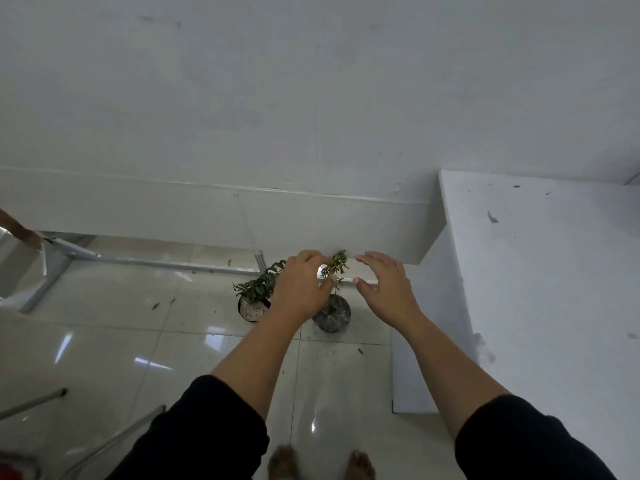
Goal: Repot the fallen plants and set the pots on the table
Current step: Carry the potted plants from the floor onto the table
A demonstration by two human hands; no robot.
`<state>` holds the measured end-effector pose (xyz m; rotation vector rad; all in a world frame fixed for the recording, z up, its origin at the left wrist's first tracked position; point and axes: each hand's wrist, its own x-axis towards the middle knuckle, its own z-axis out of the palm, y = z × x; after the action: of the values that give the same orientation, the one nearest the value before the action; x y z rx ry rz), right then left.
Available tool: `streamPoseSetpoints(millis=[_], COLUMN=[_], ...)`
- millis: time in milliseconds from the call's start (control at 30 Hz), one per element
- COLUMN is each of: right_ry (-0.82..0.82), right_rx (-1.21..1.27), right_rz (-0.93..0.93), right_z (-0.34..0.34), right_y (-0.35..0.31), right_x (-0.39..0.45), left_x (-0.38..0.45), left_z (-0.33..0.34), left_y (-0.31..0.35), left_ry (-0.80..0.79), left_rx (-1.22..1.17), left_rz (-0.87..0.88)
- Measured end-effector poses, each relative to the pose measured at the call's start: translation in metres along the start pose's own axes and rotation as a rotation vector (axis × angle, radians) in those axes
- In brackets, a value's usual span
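Note:
Two small pots stand on the tiled floor below my hands. The right pot [331, 313] is dark and marbled and holds a thin upright plant [336, 264]. My left hand [300, 289] pinches that plant's stem between thumb and fingers. My right hand [384, 284] hovers open just right of the plant, apart from it. The left pot [252, 309] is pale with a dark rim and carries a leafy green plant [260, 285], partly hidden by my left hand.
A white table [540, 271] fills the right side, with bits of debris on its top. A white wall panel [207, 216] runs behind the pots. Metal frame legs [59, 265] stand at left. Soil crumbs and leaves litter the floor. My bare feet [320, 464] are at the bottom.

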<state>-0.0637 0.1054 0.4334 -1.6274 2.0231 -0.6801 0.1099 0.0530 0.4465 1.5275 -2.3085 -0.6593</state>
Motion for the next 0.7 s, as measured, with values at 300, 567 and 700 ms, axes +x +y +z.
streamPoseSetpoints(millis=[300,567,700], right_ry=[-0.004,-0.094,-0.118], right_rx=[0.125,0.068,0.011], right_rz=[0.195,0.237,0.194], right_z=[0.175,0.323,0.381], right_y=[0.141,0.256,0.303], right_x=[0.026,0.073,0.11], left_x=[0.037,0.068,0.098], left_z=[0.172,0.35,0.424], left_y=[-0.131,-0.226,-0.265], left_ry=[-0.135,-0.288,-0.359], left_rx=[0.021,0.142,0.118], left_rz=[-0.063,-0.112,-0.179])
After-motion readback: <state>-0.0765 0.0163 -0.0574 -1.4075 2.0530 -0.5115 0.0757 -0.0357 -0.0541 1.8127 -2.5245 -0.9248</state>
